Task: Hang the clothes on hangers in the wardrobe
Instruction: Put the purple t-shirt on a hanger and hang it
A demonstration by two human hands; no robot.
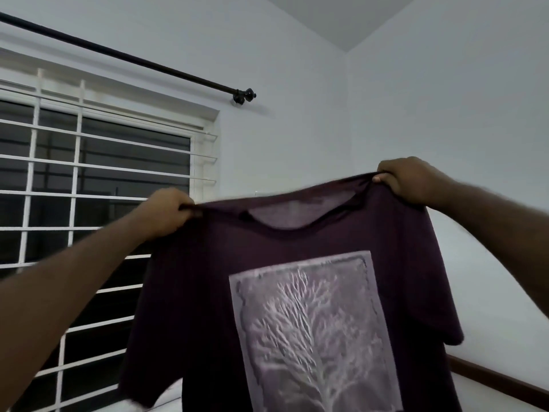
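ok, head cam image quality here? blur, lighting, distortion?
Head view: dim, cool, flat light, no glare; motion blur smears the print and lower hem of the T-shirt; left hand and right hand look sharper; wide-angle lens tilts the window grille bars.

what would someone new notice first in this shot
A dark maroon t-shirt with a pale tree print fills the centre, held up by its shoulders: the left hand grips one, the right hand the other. Behind it on the left are a white-barred window and a black curtain rod.

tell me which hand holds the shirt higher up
The right hand: it grips the maroon shirt higher in view than the left hand, which is in front of the barred window.
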